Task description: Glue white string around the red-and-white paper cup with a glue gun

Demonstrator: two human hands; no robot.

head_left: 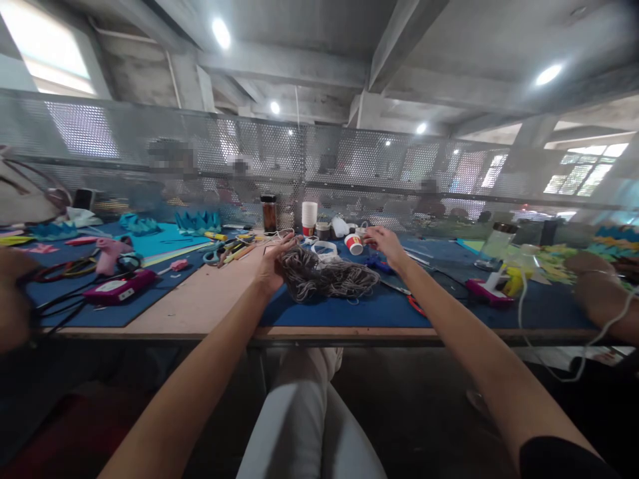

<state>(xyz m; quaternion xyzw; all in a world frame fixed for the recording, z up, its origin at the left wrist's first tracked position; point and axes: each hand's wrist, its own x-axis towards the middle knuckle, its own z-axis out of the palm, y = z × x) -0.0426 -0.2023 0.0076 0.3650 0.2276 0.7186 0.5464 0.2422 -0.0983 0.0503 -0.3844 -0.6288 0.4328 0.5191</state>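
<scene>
My left hand (pixel 272 267) is at the left end of a loose grey yarn bundle (pixel 332 276), its fingers around the strands. The bundle lies on the blue mat near the table's front edge. Beyond the yarn's right part, my right hand (pixel 385 243) has curled fingers at the side of a small red and white paper cup (pixel 354 244). The cup is tilted, and the fingertips' grip on it is partly hidden. A white ring-shaped roll (pixel 324 251) sits just behind the yarn. Red-handled scissors (pixel 415 305) lie below my right forearm.
Stacked paper cups (pixel 309 216) and a dark bottle (pixel 268 214) stand at the back. Leftward are scissors (pixel 213 254), a pink glue gun (pixel 110 256) and a magenta box (pixel 120 287). A glass jar (pixel 496 245) stands rightward. Other people's arms show at both sides.
</scene>
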